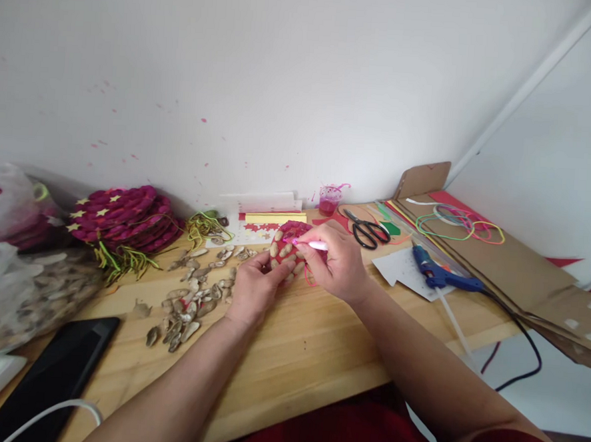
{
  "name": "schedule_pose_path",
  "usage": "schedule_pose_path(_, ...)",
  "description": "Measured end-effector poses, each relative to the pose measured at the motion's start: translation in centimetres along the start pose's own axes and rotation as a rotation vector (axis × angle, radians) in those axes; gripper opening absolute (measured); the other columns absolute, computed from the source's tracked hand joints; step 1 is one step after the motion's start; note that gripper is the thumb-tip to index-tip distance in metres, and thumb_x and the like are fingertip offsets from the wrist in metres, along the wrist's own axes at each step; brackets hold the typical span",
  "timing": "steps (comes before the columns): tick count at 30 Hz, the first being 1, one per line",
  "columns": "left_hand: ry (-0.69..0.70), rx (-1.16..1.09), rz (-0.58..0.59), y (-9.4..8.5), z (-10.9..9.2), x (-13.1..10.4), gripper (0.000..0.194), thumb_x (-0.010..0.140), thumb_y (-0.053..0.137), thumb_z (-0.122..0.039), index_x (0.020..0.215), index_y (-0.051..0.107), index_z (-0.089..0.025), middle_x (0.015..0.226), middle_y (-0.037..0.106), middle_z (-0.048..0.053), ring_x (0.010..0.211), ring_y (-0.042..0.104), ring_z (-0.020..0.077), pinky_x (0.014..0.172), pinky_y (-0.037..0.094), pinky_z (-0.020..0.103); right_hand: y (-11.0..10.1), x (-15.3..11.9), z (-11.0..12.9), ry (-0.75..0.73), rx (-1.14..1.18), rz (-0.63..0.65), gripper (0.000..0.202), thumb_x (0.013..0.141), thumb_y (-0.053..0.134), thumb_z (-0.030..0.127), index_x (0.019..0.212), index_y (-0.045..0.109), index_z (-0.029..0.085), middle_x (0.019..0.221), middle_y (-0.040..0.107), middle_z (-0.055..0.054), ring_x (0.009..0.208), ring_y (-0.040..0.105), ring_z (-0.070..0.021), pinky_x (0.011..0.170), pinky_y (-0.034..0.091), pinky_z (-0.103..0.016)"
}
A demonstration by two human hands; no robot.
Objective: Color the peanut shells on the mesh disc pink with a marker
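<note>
In the middle of the head view, my left hand [258,282] is closed on the near edge of a round red piece covered with peanut shells [286,251]. Some of those shells are coloured magenta on the far side, while the nearer ones are still tan. My right hand [340,260] pinches a white-handled paintbrush [318,246]. Its pink tip touches the shells or hovers just over them; I cannot tell which. Behind the hands, a clear cup of magenta paint [329,200] stands near the wall. Loose peanut shells [190,308] are scattered left of my left hand.
Stacked magenta discs with yellow stars [126,214] and a bag of shells [56,286] stand at left, near a black tablet [56,373]. Black-handled scissors [367,231], a blue glue gun [440,273] with a cord, and cardboard [513,261] lie at right.
</note>
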State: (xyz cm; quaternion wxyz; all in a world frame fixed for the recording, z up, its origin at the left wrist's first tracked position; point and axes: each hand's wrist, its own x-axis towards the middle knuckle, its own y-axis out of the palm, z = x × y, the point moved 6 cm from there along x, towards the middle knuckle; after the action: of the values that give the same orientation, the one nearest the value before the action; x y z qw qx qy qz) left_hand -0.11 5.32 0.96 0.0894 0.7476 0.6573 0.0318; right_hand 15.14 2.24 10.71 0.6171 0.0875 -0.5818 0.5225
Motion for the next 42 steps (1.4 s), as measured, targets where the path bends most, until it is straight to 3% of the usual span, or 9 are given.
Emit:
schedule_pose_path(7, 0.042, 0.074, 0.014, -0.5, 0.3, 0.4, 0.039, 0.072, 0.09, -0.047, 0.093, 0.08, -0.016, 0.072, 0.069, 0.002, 0.06, 0.053, 0.0126, 0.057, 0.04, 0.024, 0.1, -0.1, 0.0, -0.012, 0.036, -0.002, 0.004, 0.099, 0.064, 0.021, 0.097, 0.066, 0.023, 0.087, 0.076, -0.003, 0.082, 0.066, -0.0195, 0.076, 0.051, -0.035)
schedule_pose_path(18, 0.043, 0.038, -0.004, -0.5, 0.2, 0.5, 0.039, 0.069, 0.092, -0.048, 0.089, 0.081, -0.016, 0.07, 0.068, 0.001, 0.058, 0.052, 0.0119, 0.055, 0.039, 0.024, -0.2, -0.1, -0.3, 0.014, 0.041, -0.031, 0.006, 0.099, 0.063, 0.023, 0.094, 0.066, 0.024, 0.085, 0.074, -0.002, 0.08, 0.066, -0.0194, 0.075, 0.052, -0.036)
schedule_pose_path(23, -0.003, -0.062, -0.018, -0.3, 0.0, 0.4, 0.046, 0.062, 0.096, -0.047, 0.094, 0.082, -0.017, 0.079, 0.075, 0.004, 0.06, 0.056, 0.0119, 0.058, 0.045, 0.024, -0.2, -0.1, -0.7, 0.058, 0.05, -0.038, 0.008, 0.099, 0.063, 0.022, 0.091, 0.065, 0.024, 0.085, 0.073, -0.003, 0.082, 0.067, -0.0199, 0.076, 0.052, -0.036)
schedule_pose_path(42, 0.012, -0.043, -0.01, -0.4, 0.0, 0.2, 0.044, 0.065, 0.094, -0.047, 0.096, 0.083, -0.016, 0.083, 0.077, 0.005, 0.063, 0.059, 0.0134, 0.059, 0.046, 0.024, -0.5, -0.2, -0.9, 0.107, 0.074, -0.076, 0.006, 0.1, 0.064, 0.024, 0.094, 0.067, 0.023, 0.088, 0.074, -0.004, 0.084, 0.069, -0.0192, 0.078, 0.054, -0.035)
